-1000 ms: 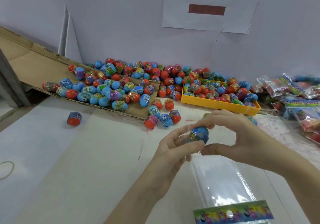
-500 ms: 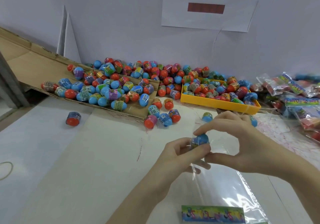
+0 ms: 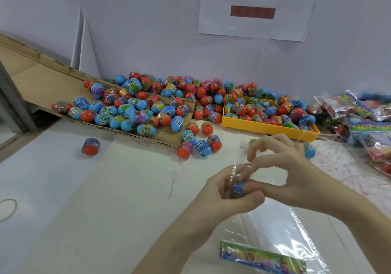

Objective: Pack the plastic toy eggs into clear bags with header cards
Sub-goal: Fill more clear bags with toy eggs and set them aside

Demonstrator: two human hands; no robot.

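Right, your white worktop runs up to a pale wall with a paper sign taped on it. At back left a flattened cardboard sheet slopes down, carrying the egg pile, blue and orange, labels wrapped round. Beside it, a yellow tray holds more eggs, and filled bags are stacked at far right. Your clear bag lies near you, mouth lifted to your hands, its colourful header card at the near end. Your left hand curls its grip round the bag mouth and a blue egg there. Your right hand pinches that same egg, the other fingers raised. One stray egg sits alone at left, and a rubber band lies by the left edge.
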